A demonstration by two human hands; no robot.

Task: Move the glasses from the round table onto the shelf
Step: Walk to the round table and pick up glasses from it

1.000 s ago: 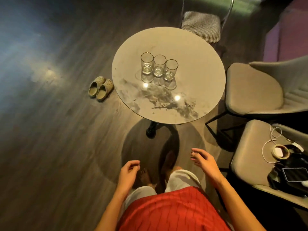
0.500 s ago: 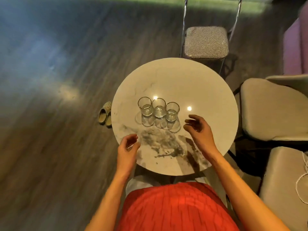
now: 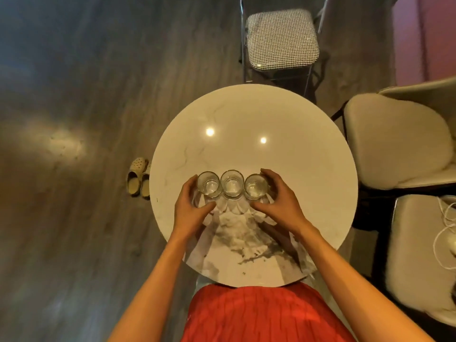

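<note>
Three clear glasses stand upright in a tight row on the round marble table (image 3: 283, 119): a left glass (image 3: 208, 183), a middle glass (image 3: 231, 183) and a right glass (image 3: 256, 186). My left hand (image 3: 191, 208) curls round the left glass, thumb in front and fingers on its outer side. My right hand (image 3: 278, 201) curls round the right glass in the same way. All three glasses rest on the table. No shelf is in view.
A houndstooth chair (image 3: 281, 38) stands beyond the table. Two beige padded chairs (image 3: 394, 141) (image 3: 419, 255) are on the right, the nearer one with a white cable (image 3: 446, 228). A pair of clogs (image 3: 138, 176) lies on the wood floor left of the table.
I have stepped up to the table. Both hands moved forward from in front of the glasses and closed round the two outer glasses.
</note>
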